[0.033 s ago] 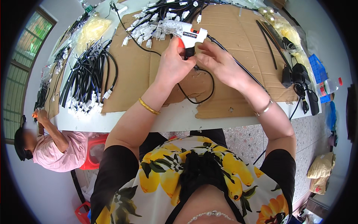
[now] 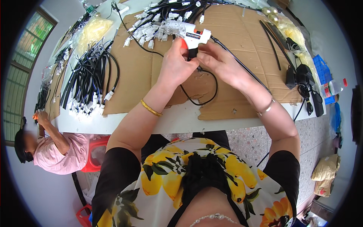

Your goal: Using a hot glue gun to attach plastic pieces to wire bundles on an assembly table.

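Observation:
My left hand is wrapped round the handle of a white hot glue gun. The gun has an orange trigger, a black lower grip and a silvery wrapped front that points left toward a heap of white connectors. Against the gun's rear and grip, my right hand is curled with its thumb toward the left fingertips; its fingertips are partly hidden behind the gun. A black cord loops on the cardboard beneath both hands.
Brown cardboard covers much of the white table. Bundled black cables lie at left, near a yellowish plastic bag. Black power adapters and a plastic bottle are at right. A co-worker in pink sits at far left.
The right fingers have drawn slightly closer together at the rear of the glue gun. The gun has tilted and shifted very slightly; the left hand stays round its handle.

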Demonstrator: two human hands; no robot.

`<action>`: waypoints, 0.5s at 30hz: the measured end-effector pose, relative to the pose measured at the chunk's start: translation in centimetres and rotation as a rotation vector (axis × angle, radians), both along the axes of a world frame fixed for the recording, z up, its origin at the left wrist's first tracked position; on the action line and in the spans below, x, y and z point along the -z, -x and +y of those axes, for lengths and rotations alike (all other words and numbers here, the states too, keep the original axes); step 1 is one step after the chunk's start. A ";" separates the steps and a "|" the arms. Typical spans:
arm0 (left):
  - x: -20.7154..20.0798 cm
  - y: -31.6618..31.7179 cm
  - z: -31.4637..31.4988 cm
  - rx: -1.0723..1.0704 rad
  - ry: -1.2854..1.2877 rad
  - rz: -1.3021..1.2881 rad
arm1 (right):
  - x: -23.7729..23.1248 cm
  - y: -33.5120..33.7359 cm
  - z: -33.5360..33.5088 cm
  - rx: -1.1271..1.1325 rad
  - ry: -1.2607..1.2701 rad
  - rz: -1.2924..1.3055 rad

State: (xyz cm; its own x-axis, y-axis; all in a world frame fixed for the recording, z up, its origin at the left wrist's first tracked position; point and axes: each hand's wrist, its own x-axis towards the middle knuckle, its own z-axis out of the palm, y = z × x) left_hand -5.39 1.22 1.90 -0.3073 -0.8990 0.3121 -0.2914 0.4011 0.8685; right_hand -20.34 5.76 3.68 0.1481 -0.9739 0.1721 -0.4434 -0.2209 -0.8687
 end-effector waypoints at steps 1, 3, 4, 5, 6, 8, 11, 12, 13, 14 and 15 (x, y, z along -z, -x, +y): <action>-0.2 0.1 0.1 0.013 0.030 -0.002 | 0.3 -0.3 -0.6 -0.078 -0.090 -0.234; 0.5 0.2 -0.4 0.029 0.076 -0.003 | 0.8 -0.7 -1.3 -0.131 -0.112 -0.342; 0.6 0.1 -0.6 0.043 0.122 -0.006 | 1.0 -1.0 -1.6 -0.188 -0.135 -0.451; 0.7 0.0 -0.6 0.038 0.123 -0.006 | 1.3 -1.1 -2.0 -0.192 -0.135 -0.450; 0.0 0.0 -0.3 0.011 0.166 -0.104 | 1.8 -1.3 -2.3 -0.168 -0.171 -0.495; -0.3 0.1 -0.1 -0.019 0.209 -0.202 | 1.9 -1.4 -2.5 -0.146 -0.207 -0.540; -1.0 0.4 -0.2 -0.026 0.115 -0.201 | 1.4 -1.4 -2.7 -0.129 -0.260 -0.770; -0.7 0.4 -0.4 -0.030 0.117 -0.198 | 1.2 -1.1 -3.0 -0.133 -0.258 -0.766; -0.1 0.4 -0.9 0.014 0.061 -0.036 | 1.0 -0.9 -3.2 -0.095 -0.243 -0.802; 0.2 0.4 -1.2 0.060 0.005 0.125 | 0.8 -0.6 -3.5 -0.056 -0.226 -0.839; -0.8 0.6 -0.5 0.021 0.007 0.139 | 0.7 0.0 -3.9 -0.044 -0.204 -0.863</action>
